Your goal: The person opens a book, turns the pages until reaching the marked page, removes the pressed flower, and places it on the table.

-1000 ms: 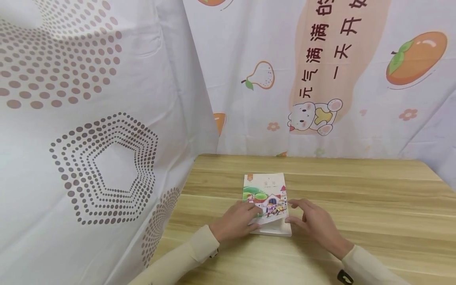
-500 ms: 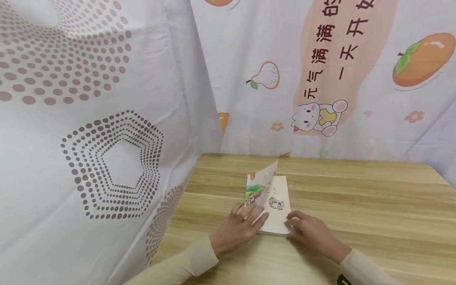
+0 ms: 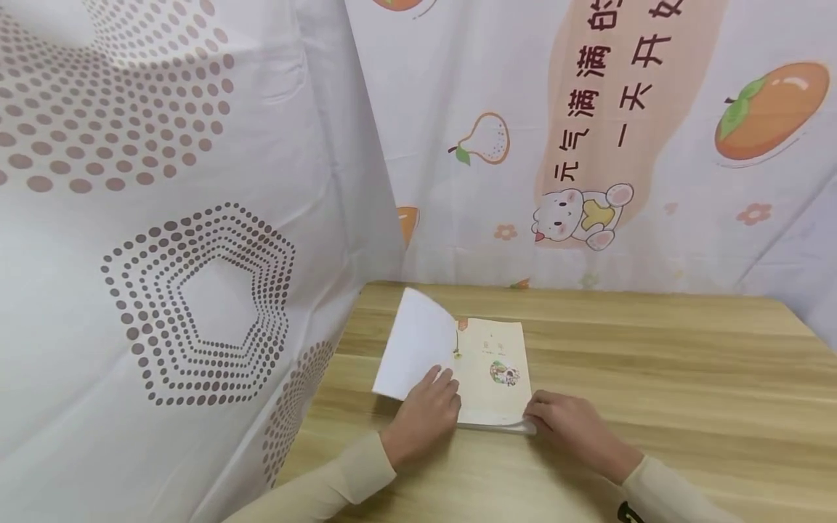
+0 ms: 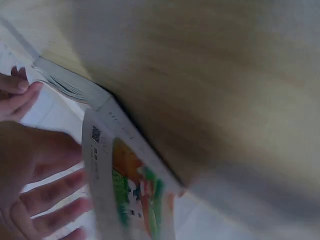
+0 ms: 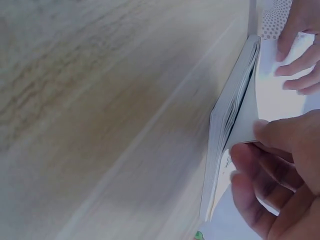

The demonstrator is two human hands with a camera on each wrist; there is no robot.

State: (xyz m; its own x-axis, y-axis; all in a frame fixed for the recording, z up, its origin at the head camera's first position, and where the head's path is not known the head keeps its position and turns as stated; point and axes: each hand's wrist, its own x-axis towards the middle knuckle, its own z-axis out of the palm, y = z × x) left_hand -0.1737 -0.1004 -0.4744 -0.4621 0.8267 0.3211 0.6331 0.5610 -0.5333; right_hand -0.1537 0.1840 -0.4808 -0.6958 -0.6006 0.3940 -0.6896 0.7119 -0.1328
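Book (image 3: 487,374) lying open on the tabletop (image 3: 667,378), closer to its left edge than its right; the cover (image 3: 415,341) stands half raised toward that left edge, white inside showing; the left hand (image 3: 425,420) is right up against it, fingers spread; and at the book's near right corner, the right hand (image 3: 574,427) has thumb and finger pinching a lifted page (image 5: 245,120)!

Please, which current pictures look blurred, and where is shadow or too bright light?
Head view: fairly sharp, soft shadow near the right hand; left wrist view: dim, print on the cover blurred; right wrist view: soft grain on the table, washed-out white beside the left hand.
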